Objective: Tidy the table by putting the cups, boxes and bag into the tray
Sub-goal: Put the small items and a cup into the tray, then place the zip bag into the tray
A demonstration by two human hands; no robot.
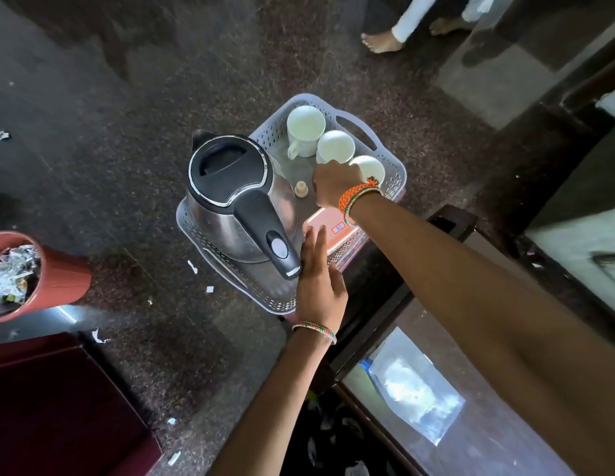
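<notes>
our right hand [335, 182] reaches into the tray [395, 173] with fingers curled downward near the middle cup [335, 146]; we cannot tell whether it grips anything, since the fingertips are hidden under the knuckles. our left hand [319, 280] lies open and flat, fingers straight, its tips touching the near edge of the pink box [330, 231], which sits just below the right wrist.

three white cups stand in a diagonal row beyond the right hand: the far cup [305, 127] furthest away, the middle one just past the knuckles, the near cup [367, 168] to the hand's right side, partly covered by it. all three stand mouth up, and the far cup's handle points back toward the kettle [230, 197] (the other handles are hidden).

we judge the step to be settling a cup and the box into place. to do it well, we keep the cups upright and close without knocking rims, then let the left hand nudge the box flat against the tray wall, clear of the kettle handle. the box's long axis runs from the left fingertips toward the right forearm. a clear bag [416, 389] lies on the glass table [477, 338] well behind both hands, still to be put in.
</notes>
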